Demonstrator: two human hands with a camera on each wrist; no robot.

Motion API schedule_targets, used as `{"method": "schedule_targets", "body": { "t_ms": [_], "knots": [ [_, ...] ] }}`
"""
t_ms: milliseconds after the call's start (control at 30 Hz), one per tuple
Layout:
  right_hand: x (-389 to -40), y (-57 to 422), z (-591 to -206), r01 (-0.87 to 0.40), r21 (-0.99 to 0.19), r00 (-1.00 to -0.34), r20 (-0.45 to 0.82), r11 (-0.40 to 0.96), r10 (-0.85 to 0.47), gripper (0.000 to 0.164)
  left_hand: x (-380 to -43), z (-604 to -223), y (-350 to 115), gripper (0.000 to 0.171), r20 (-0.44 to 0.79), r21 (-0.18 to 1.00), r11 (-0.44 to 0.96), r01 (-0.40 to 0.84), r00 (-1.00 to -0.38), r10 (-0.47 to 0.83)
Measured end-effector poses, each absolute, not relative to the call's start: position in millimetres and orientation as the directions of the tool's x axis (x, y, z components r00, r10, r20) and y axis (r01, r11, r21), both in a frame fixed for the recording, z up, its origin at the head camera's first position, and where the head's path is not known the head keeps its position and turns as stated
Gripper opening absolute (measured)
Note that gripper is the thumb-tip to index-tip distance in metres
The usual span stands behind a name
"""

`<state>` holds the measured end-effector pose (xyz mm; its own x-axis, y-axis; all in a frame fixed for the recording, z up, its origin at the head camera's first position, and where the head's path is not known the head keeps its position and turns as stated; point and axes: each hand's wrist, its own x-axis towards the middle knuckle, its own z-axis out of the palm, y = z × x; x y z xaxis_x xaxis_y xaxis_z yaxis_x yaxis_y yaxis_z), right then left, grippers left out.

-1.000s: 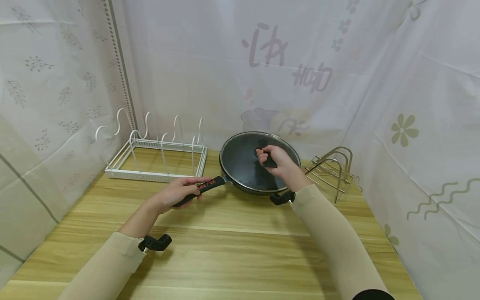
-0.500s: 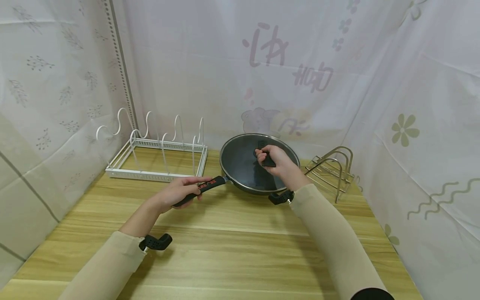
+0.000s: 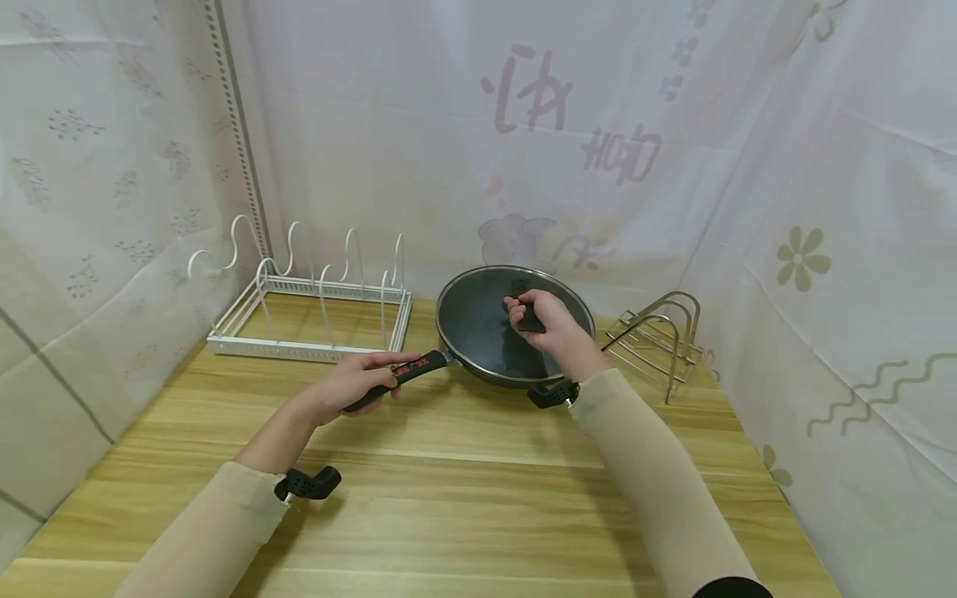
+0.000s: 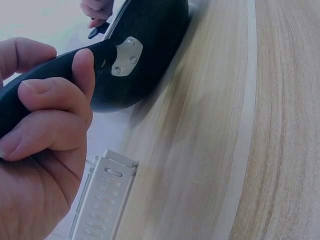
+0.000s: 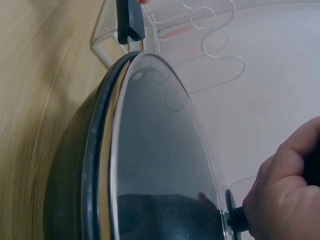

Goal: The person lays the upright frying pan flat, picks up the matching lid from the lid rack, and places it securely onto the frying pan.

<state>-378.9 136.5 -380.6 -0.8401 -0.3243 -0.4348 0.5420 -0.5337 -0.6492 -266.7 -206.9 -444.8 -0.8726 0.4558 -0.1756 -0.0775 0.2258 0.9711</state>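
A dark frying pan (image 3: pixel 489 375) with a glass lid (image 3: pixel 474 320) stands at the back middle of the table. My left hand (image 3: pixel 355 384) holds the pan's black handle (image 3: pixel 424 365), with fingers curled round it in the left wrist view. My right hand (image 3: pixel 555 324) grips the lid's black knob (image 3: pixel 532 321). In the right wrist view a narrow tan band shows between the lid's rim (image 5: pixel 116 130) and the pan's dark rim (image 5: pixel 92 150); I cannot tell whether the lid touches the pan. The pan's inside is mostly dark behind the glass.
A white wire rack (image 3: pixel 277 349) stands at the back left, close to the pan handle. A gold-coloured wire rack (image 3: pixel 665 340) stands right of the pan. Printed cloth (image 3: pixel 389 149) hangs behind the wooden table (image 3: pixel 449 515) and along its sides.
My right hand has shifted slightly left with the lid's knob, and the lid's far edge appears a little lower than a second ago. My left hand keeps its hold on the handle.
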Motion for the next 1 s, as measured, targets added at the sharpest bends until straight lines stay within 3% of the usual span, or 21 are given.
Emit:
{"method": "schedule_targets", "body": {
  "t_ms": [600, 733, 1000],
  "knots": [
    [-375.5, 136.5, -387.4, 0.483, -0.7, -0.875, -0.41, -0.526, -0.257, 0.059, -268.5, -446.9, -208.9, 0.057, -0.189, 0.968, 0.232, -0.09, -0.871, 0.453],
    [-372.7, 139.2, -390.4, 0.445, -0.791, -0.895, -0.387, -0.42, -0.22, 0.058, -266.3, -446.2, -209.7, 0.056, -0.183, 0.965, 0.252, -0.07, -0.871, 0.456],
    [-349.3, 158.2, -392.0, 0.33, -0.944, -0.939, -0.325, -0.024, -0.111, 0.044, -261.9, -442.1, -205.4, 0.053, -0.129, 0.928, 0.37, 0.043, -0.895, 0.427]
  ]
}}
